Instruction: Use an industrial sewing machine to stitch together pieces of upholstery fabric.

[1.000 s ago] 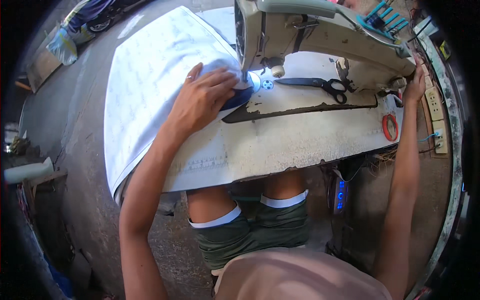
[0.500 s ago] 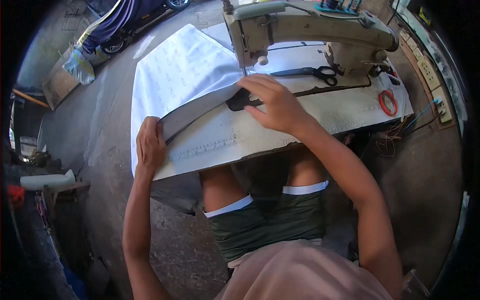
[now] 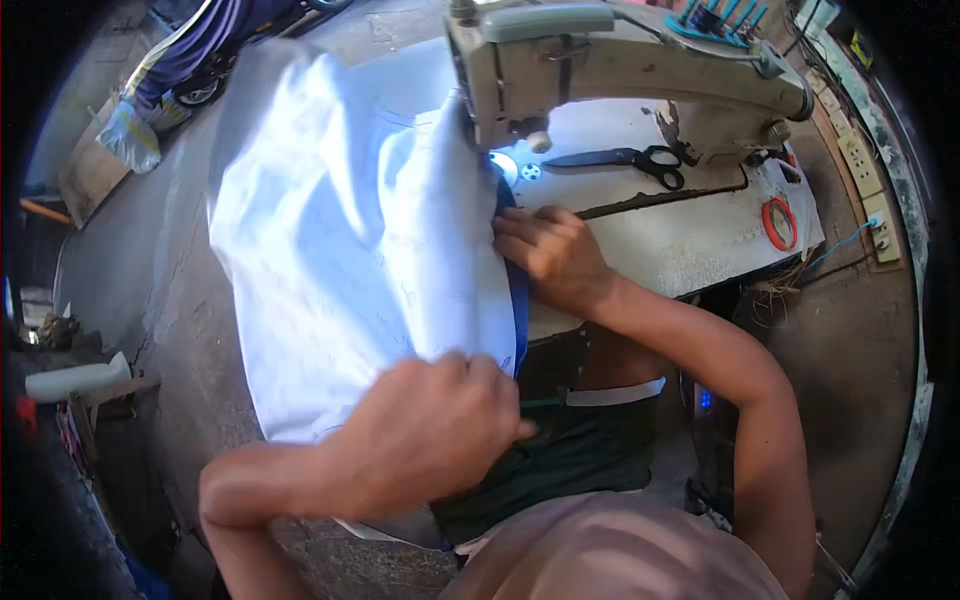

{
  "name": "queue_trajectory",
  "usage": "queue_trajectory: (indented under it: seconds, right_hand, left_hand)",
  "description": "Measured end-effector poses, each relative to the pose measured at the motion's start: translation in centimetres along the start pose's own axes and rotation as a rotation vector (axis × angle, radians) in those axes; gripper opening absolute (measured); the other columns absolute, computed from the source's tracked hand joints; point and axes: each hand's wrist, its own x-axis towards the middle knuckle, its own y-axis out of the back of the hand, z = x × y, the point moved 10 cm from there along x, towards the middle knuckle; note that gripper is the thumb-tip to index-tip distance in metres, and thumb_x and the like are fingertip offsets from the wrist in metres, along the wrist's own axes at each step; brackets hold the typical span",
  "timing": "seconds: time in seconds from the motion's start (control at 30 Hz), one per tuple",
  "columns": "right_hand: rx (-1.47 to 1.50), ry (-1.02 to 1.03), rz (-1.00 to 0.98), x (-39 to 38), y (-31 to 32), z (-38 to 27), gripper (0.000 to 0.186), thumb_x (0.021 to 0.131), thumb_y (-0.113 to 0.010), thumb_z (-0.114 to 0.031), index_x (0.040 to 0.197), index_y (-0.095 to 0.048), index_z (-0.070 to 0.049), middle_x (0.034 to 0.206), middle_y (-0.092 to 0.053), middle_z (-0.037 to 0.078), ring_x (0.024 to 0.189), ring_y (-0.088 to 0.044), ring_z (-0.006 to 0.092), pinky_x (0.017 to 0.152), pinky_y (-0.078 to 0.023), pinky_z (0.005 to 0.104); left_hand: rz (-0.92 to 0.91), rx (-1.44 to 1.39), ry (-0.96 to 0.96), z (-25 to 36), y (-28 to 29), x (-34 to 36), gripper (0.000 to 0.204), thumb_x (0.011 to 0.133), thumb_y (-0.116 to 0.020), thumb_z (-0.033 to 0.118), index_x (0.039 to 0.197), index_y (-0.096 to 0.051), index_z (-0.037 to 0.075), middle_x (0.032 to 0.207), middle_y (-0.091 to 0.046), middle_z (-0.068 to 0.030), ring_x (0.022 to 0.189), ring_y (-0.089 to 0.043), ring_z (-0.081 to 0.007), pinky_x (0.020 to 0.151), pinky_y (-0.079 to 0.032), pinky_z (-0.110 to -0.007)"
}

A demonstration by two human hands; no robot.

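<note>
White cloth now swings round, navy edge running from sewing machine toward lap, left hand clenching near end, right hand curled at edge, pinch unclear.

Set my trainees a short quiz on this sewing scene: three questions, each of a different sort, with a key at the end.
1. True or false: neither the left hand nor the right hand touches the black scissors.

2. Multiple choice: what colour is the strip along the right side of the white fabric in the picture?
A) Red
B) Dark blue
C) Yellow

3. Fill in the blank: the red ring lies toward the ____ end of the sewing machine table.

Key: 1. True. 2. B. 3. Right.
</note>
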Motion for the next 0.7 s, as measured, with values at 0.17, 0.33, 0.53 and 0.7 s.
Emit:
queue_trajectory:
  seconds: [0.17, 0.33, 0.53, 0.7]
  right_hand:
    - [0.096, 0.056, 0.133, 1.4, 0.9, -1.0, 0.008, 0.089, -0.067, -0.014, 0.086, -0.060, -0.010, 0.097, -0.074, 0.012, 0.083, -0.068, 0.0243, 0.087, -0.047, 0.0375]
    - [0.181, -0.032, -0.218, 2.2, -0.3, 0.1, 0.021, 0.083, -0.071, -0.009, 0.103, -0.066, -0.004, 0.124, -0.076, 0.014, 0.117, -0.073, 0.0274, 0.105, -0.047, 0.0422]
    - [0.123, -0.089, -0.308, 3.3, -1.5, 0.6, 0.029, 0.082, -0.071, -0.010, 0.110, -0.064, -0.005, 0.123, -0.076, 0.016, 0.120, -0.071, 0.0299, 0.115, -0.037, 0.0528]
    - [0.265, -0.136, -0.422, 3.2, -2.6, 1.3, 0.035, 0.082, -0.072, -0.013, 0.115, -0.062, -0.005, 0.120, -0.076, 0.018, 0.126, -0.068, 0.0315, 0.117, -0.032, 0.0589]
  left_hand:
    - [0.736, -0.105, 0.033, -12.1, 1.8, 5.2, 0.042, 0.087, -0.081, 0.009, 0.128, -0.073, 0.004, 0.133, -0.070, -0.0130, 0.108, -0.067, -0.0265, 0.095, -0.054, -0.040]
    - [0.584, -0.083, 0.088, -18.6, -1.8, 5.5, 0.028, 0.092, -0.079, 0.012, 0.118, -0.080, 0.002, 0.139, -0.069, -0.0143, 0.116, -0.065, -0.0271, 0.102, -0.050, -0.043]
    - [0.636, -0.653, 0.280, -23.2, -1.7, 6.4, 0.020, 0.093, -0.077, 0.011, 0.108, -0.081, -0.002, 0.127, -0.075, -0.0136, 0.116, -0.065, -0.0271, 0.103, -0.048, -0.043]
    - [0.742, -0.303, -0.018, -18.6, 0.8, 7.5, 0.014, 0.098, -0.075, 0.014, 0.104, -0.081, 0.003, 0.115, -0.077, -0.0110, 0.105, -0.067, -0.0249, 0.100, -0.049, -0.041]
